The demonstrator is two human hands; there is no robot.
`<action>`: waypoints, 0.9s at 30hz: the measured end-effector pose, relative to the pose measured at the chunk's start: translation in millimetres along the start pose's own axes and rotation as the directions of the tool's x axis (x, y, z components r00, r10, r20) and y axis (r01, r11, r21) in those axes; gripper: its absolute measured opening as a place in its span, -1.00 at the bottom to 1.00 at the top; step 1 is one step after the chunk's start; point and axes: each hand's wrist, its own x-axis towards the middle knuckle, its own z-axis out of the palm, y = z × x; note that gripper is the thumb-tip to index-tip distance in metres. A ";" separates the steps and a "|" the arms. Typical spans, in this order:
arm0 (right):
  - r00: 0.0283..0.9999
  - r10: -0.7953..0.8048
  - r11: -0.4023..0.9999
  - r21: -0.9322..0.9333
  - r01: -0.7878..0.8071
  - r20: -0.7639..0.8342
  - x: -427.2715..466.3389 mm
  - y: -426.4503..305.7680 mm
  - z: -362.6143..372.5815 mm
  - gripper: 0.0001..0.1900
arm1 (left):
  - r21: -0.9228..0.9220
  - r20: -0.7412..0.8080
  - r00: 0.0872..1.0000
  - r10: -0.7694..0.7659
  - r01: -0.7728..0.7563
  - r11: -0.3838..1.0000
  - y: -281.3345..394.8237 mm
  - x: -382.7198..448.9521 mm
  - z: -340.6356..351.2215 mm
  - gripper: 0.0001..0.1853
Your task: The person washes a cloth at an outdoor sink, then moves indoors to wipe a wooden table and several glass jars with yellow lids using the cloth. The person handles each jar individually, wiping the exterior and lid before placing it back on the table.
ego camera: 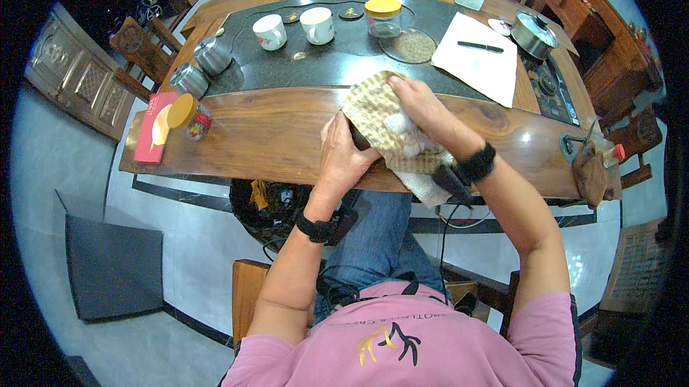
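Just above the front edge of the wooden table, my left hand (344, 153) grips a dark object (359, 138), most of which lies hidden under a cloth. My right hand (422, 104) holds the yellow-and-white patterned cloth (385, 118) against it, thumb and fingers on the upper right part. The cloth's pale lower end (422, 188) hangs past the table edge. What the dark object is, I cannot tell. A black band sits on each wrist.
Two white mugs (317, 26) and a yellow-lidded jar (383, 18) stand on the black stone inlay (328, 72). Metal cups (189, 80), another yellow-lidded jar (188, 118) and a red packet (155, 128) are left. Paper (479, 69) with a pen (480, 46) and a lidded pot (534, 34) lie right.
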 end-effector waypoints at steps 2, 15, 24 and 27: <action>0.986 -0.134 0.991 -0.044 0.130 -0.101 -31.7 9.0 3.5 -0.58 | -0.071 -0.004 1.000 -0.023 0.023 0.997 0.1 0.2 2.3 -0.18; 0.986 -0.166 0.884 -0.439 0.163 0.031 2.1 -15.0 13.4 -0.50 | 0.105 0.033 0.995 0.094 -0.097 0.990 -15.6 0.4 1.6 -0.19; 0.918 -0.373 0.841 -0.468 0.273 -0.136 -34.2 -12.4 30.2 -0.59 | 0.045 -0.047 0.995 0.093 -0.091 0.995 -8.6 -3.2 4.2 -0.24; 0.757 -0.652 0.478 -0.752 0.454 0.043 -56.6 -19.7 42.8 -0.53 | 0.200 -0.150 0.962 0.229 -0.198 0.960 -9.0 -3.9 4.4 -0.27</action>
